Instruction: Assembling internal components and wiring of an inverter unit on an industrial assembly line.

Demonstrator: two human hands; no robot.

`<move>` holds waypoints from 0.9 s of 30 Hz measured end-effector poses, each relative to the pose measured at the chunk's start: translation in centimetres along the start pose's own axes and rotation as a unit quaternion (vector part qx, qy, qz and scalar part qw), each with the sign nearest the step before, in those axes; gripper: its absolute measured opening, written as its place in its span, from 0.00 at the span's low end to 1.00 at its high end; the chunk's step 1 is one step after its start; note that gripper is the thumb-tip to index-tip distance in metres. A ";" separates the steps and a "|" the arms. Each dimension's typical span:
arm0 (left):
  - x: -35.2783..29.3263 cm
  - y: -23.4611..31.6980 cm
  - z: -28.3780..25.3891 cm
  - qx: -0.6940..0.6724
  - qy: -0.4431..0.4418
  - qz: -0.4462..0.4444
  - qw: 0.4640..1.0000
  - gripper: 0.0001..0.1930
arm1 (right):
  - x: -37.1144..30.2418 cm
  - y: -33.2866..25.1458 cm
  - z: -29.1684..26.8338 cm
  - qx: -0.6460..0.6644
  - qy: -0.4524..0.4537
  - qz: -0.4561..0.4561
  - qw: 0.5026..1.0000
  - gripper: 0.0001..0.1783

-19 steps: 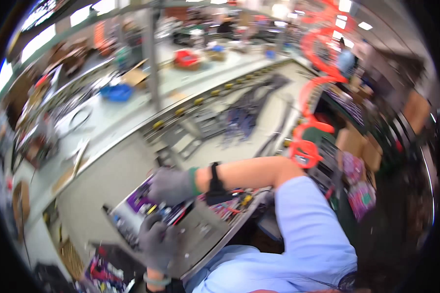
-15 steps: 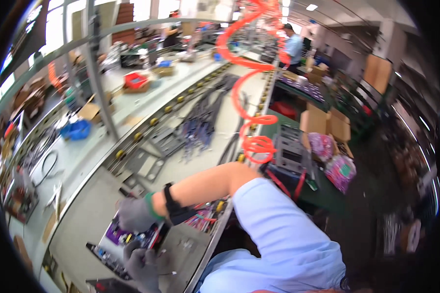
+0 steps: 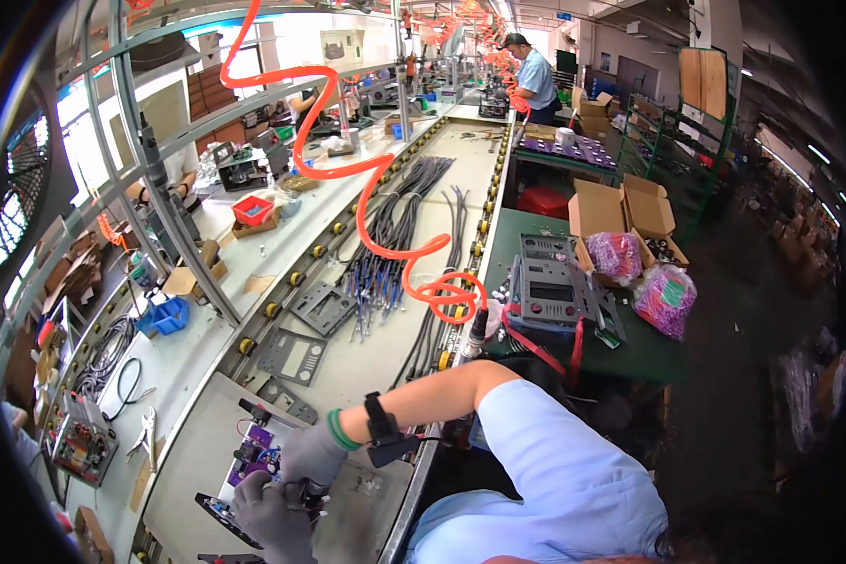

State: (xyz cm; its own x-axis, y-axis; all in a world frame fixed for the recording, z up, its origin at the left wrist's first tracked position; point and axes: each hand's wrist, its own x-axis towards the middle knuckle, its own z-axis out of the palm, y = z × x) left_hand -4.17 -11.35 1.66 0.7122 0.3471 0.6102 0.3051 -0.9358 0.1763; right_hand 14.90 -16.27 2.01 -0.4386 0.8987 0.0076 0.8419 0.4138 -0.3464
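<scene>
Both my hands wear grey gloves, and they meet over an opened electronic unit with purple circuit boards (image 3: pixel 259 438). My right hand (image 3: pixel 314 457) reaches in from the right with its fingers bent down over the unit. Close below it, my left hand (image 3: pixel 271 515) has its fingers curled together near the right hand's fingertips. Small dark parts and wires sit around the fingers, and what exactly is pinched is hidden. A black panel (image 3: pixel 226 519) runs along the unit's near left side. The unit rests on a grey board (image 3: pixel 183 470) on the conveyor line.
A coiled orange air hose (image 3: pixel 376 246) hangs ahead, ending in a tool (image 3: pixel 477 331). Grey cables (image 3: pixel 399 211) and metal panels (image 3: pixel 291 357) lie beyond. Locking pliers (image 3: pixel 147 434) lie left. Right, a green bench (image 3: pixel 526 226) holds boxes and bags. A co-worker (image 3: pixel 536 80) stands far off.
The view has swung, so the unit and hands appear farther right and lower. My two hands have come closer together over the unit.
</scene>
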 end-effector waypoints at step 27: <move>-5.9 0.5 4.0 0.096 -0.040 -0.177 0.979 0.27 | 5.5 4.1 -2.3 -0.302 -0.002 0.007 0.953 0.03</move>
State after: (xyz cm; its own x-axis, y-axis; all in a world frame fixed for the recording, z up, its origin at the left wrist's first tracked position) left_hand -5.71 -13.58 -4.93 0.5849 0.6579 0.4743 0.6496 -0.7302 0.2118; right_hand 16.70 -9.29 2.78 -0.4262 0.9046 0.0037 0.8747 0.4111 0.2565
